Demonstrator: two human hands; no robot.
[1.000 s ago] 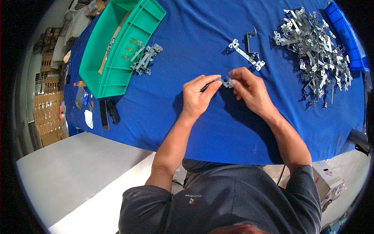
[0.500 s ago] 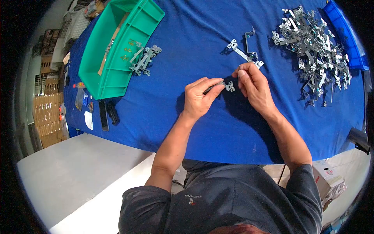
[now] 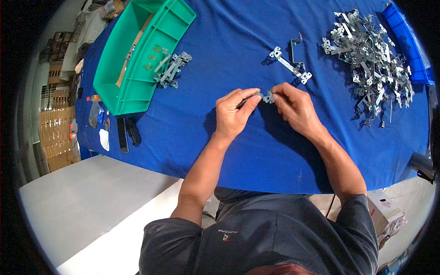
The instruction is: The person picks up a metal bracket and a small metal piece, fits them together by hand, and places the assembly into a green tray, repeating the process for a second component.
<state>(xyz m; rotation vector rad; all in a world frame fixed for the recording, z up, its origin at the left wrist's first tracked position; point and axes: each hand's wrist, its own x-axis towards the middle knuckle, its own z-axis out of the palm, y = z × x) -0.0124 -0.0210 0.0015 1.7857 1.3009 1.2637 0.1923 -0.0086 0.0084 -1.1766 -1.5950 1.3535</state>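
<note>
My left hand (image 3: 234, 112) is closed on a metal bracket (image 3: 266, 97), thumb and forefinger pinching it. The bracket's flat end with holes sticks out to the right; the rest is hidden by my fingers. My right hand (image 3: 295, 107) is closed too, its thumb and fingertips pressed against that protruding end. Whether a small part sits between those right fingertips cannot be seen. Just beyond my hands, a silver bracket (image 3: 288, 65) lies on the blue cloth (image 3: 229, 50) next to a thin dark bent bracket (image 3: 295, 49).
A large heap of metal brackets (image 3: 371, 64) lies at the right beside a blue bin (image 3: 405, 43). At left stand a green bin (image 3: 130, 103), a small pile of brackets (image 3: 172, 69) and several brass-coloured pieces (image 3: 151, 57). A phone (image 3: 122, 134) lies near the left edge.
My right hand has moved left and slightly down, closing the gap to the end of the bracket. My left hand stays nearly in place, still gripping the bracket.
</note>
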